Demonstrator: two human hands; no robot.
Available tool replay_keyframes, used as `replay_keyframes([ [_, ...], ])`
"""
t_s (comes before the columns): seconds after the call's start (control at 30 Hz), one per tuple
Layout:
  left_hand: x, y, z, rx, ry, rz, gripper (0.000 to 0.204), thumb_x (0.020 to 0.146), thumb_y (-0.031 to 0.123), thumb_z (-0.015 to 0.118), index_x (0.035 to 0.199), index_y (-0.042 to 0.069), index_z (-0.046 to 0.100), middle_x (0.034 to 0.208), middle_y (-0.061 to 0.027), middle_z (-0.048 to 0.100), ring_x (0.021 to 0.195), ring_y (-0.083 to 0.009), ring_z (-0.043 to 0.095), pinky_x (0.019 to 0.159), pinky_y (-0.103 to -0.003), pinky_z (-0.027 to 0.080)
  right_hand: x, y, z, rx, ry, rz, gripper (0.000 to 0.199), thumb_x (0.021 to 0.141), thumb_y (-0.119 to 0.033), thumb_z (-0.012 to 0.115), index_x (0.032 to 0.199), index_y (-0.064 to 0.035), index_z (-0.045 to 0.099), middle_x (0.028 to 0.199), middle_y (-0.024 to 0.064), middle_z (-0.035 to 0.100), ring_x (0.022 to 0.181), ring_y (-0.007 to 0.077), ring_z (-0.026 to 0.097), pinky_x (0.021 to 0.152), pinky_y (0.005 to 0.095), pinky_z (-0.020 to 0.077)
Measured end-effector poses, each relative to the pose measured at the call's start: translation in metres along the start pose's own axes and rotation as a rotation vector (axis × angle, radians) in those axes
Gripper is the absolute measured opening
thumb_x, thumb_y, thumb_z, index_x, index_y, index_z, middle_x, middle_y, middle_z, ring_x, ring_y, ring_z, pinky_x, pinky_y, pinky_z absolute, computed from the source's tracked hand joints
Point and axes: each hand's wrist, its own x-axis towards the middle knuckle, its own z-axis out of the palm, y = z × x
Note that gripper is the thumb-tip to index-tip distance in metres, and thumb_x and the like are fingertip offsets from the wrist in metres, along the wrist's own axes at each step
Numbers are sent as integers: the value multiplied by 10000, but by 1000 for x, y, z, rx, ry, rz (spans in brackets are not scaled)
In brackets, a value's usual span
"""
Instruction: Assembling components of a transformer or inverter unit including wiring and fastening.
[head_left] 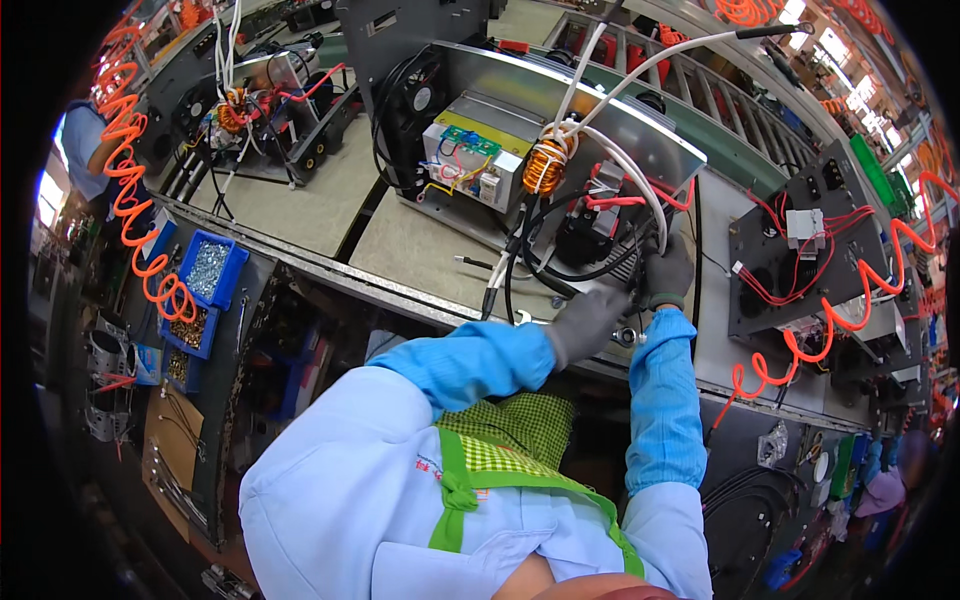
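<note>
My left hand (588, 325), in a grey glove, is closed at the front edge of an open metal chassis (640, 135). What it holds is hidden; a shiny round metal tool end (627, 337) shows beside it. In its grey glove, my right hand (668, 275) is closed at the lower end of a thick white cable (652, 195). The cable comes from an orange copper-wound ring coil (546, 165). Left of my hands, black cables (535, 235) loop past a black finned module (585, 235) with red wires.
Another chassis (250, 115) stands at the left, and a dark panel with red wires (800, 235) at the right. Coiled orange air hoses (125, 150) hang on both sides. Blue bins of screws (212, 268) sit at the lower left. A person (85, 145) is at the far left.
</note>
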Motion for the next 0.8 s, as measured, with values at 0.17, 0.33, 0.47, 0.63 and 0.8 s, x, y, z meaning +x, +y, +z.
replay_keyframes([
  [0.17, -35, -17, -19, 680, -408, 243, 263, 707, 131, 572, 951, 32, 549, 810, -132, 591, 792, -312, 593, 678, -408, 470, 3, -3, -1, -17, -37, 27, 359, 748, -425, 648, 871, -92, 597, 800, 138, 637, 789, 339, 612, 684, 441, 460],
  [0.33, -5, -5, -9, 760, -821, 68, 233, 720, 116, 585, 944, 54, 606, 844, -123, 645, 779, -306, 629, 631, -404, 471, 3, -1, 2, 8, -64, 18, 349, 742, -403, 652, 886, -90, 600, 824, 140, 639, 807, 337, 612, 697, 431, 461],
  [0.47, 2, -13, -30, 673, -809, 208, 271, 688, 135, 623, 946, 59, 590, 863, -138, 637, 776, -337, 632, 620, -433, 487, 4, 14, 3, 187, -135, -42, 321, 721, -344, 677, 910, -91, 621, 831, 138, 647, 808, 327, 619, 704, 414, 468],
  [0.63, -16, -25, -60, 366, -774, 163, 256, 745, 141, 577, 969, 35, 511, 831, -182, 622, 771, -376, 616, 650, -479, 488, 1, 9, -1, 210, -158, -26, 311, 711, -338, 691, 905, -98, 646, 805, 137, 650, 783, 318, 625, 695, 407, 473],
  [0.8, -53, -22, -107, -13, -823, 166, 307, 850, 181, 515, 1110, 24, 468, 819, -186, 618, 693, -328, 629, 616, -435, 502, 2, 20, 4, 127, -97, -56, 382, 759, -469, 621, 913, -122, 664, 825, 153, 645, 801, 350, 614, 684, 426, 474],
])
